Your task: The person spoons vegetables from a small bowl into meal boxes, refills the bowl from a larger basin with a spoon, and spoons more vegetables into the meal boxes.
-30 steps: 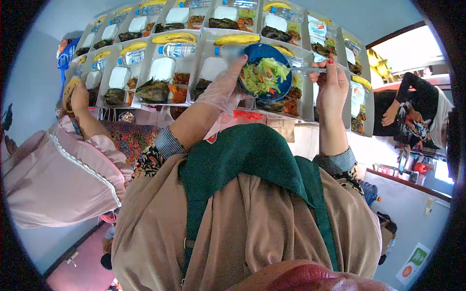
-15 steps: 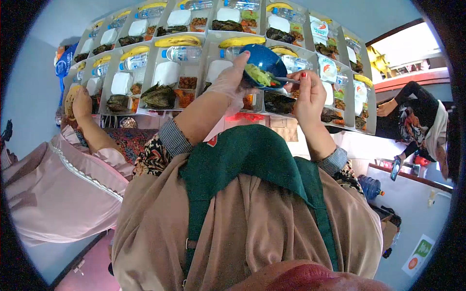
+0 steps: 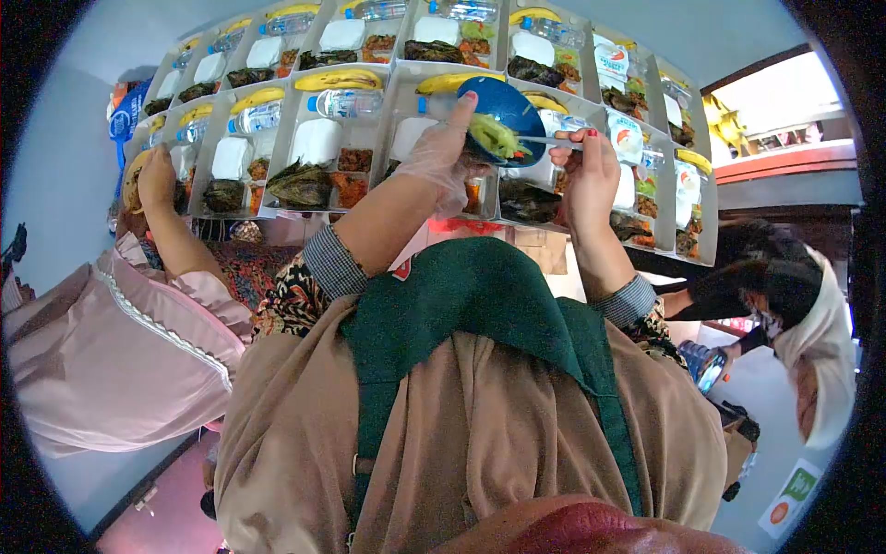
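Note:
My left hand, in a clear plastic glove, grips the rim of a blue bowl, with the thumb on its inner edge. Shredded green vegetables lie in the tilted bowl. My right hand is bare and pinches the handle of a metal spoon, whose head is at the vegetables. Below and around the bowl are white meal boxes, one with a dark leaf-wrapped item partly under the bowl. Nearby boxes hold a banana, a water bottle and a white packet.
At the left, a co-worker's hand holds a brown round object by the end boxes. Another person in black leans in at the right with a phone. A large water jug stands below the boxes there.
Compared with a second ago, the bowl is tilted and holds fewer visible vegetables. My right hand has moved lower and leftward with the spoon. The person at the right has bent down.

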`<state>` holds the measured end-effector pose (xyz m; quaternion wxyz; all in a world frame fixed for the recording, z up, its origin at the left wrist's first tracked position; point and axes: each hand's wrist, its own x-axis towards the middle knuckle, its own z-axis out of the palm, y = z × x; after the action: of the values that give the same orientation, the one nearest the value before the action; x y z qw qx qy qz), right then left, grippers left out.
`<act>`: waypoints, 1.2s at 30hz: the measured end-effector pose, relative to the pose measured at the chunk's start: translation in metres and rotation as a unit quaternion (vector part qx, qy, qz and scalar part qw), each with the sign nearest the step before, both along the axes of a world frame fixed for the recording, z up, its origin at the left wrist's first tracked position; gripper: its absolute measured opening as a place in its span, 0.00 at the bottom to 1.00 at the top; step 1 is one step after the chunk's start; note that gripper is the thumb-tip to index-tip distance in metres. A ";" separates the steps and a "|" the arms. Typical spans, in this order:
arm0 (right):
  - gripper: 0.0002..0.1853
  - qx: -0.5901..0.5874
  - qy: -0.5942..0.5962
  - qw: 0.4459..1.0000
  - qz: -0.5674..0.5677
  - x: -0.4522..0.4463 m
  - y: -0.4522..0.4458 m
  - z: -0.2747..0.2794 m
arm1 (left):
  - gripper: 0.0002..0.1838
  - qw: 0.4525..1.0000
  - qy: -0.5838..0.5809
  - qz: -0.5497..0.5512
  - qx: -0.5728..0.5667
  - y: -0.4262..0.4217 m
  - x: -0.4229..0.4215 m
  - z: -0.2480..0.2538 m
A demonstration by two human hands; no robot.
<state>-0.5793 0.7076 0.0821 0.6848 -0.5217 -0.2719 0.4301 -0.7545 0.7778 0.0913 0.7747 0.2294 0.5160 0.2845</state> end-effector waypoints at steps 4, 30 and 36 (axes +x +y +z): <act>0.13 0.117 -0.181 0.976 0.041 0.000 -0.006 0.003 | 0.37 0.998 0.014 0.061 -0.012 0.005 0.012 0.001; 0.14 0.153 -0.154 0.973 0.075 0.057 -0.010 0.005 | 0.30 0.987 -0.092 0.079 0.102 -0.066 0.024 0.000; 0.13 0.121 -0.149 0.978 0.076 0.064 0.000 0.005 | 0.29 0.987 -0.092 0.085 0.103 -0.071 0.021 0.015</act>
<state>-0.5153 0.7078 0.0874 0.6600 -0.4710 -0.4598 0.3622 -0.7336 0.7063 0.1067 0.7641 0.2367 0.4281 0.4206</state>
